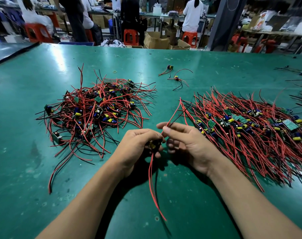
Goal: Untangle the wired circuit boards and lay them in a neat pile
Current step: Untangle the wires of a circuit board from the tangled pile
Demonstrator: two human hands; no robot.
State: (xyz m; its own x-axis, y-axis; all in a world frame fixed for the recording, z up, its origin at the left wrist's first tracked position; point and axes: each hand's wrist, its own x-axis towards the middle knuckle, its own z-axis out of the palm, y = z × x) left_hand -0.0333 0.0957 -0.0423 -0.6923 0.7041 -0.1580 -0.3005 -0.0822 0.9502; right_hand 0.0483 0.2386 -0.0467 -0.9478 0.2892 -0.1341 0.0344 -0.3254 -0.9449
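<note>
Between the tangled heap on the left and the combed-out pile on the right, just above the green table, the left hand curls its fingers round one small circuit board while the right hand pinches its upper wires between thumb and forefinger. Board and wires look very light, the wires soft, springy and likely to snag. The soldered joints are probably the weak spot, so grip the board itself and straighten the wires through a gentle pinch.
</note>
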